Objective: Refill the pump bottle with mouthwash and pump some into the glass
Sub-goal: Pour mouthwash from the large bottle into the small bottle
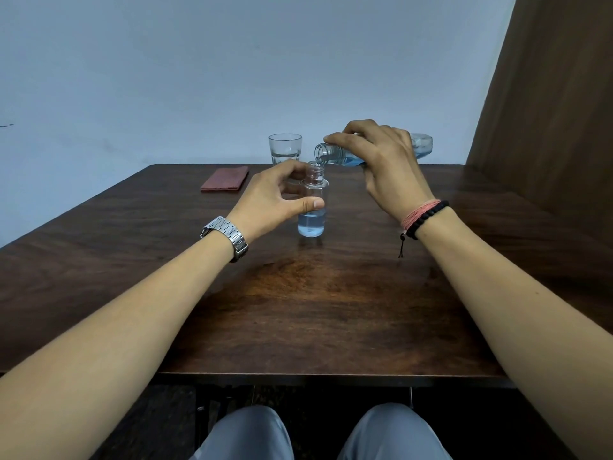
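Observation:
A small clear pump bottle (311,220) stands upright on the wooden table (331,293), without its pump top, pale blue liquid filling its lower third. My left hand (272,197) grips it, thumb in front and fingers behind. My right hand (381,161) holds a larger clear mouthwash bottle (331,153) tipped on its side, its open neck just above the small bottle's mouth. Blue mouthwash lies along the tipped bottle's lower side. A clear drinking glass (285,149) stands behind the small bottle. The pump top is not in view.
A folded reddish cloth (225,179) lies on the table at the back left. A pale wall rises right behind the table, and a brown curtain (547,111) hangs at the right. My knees show below the table's near edge.

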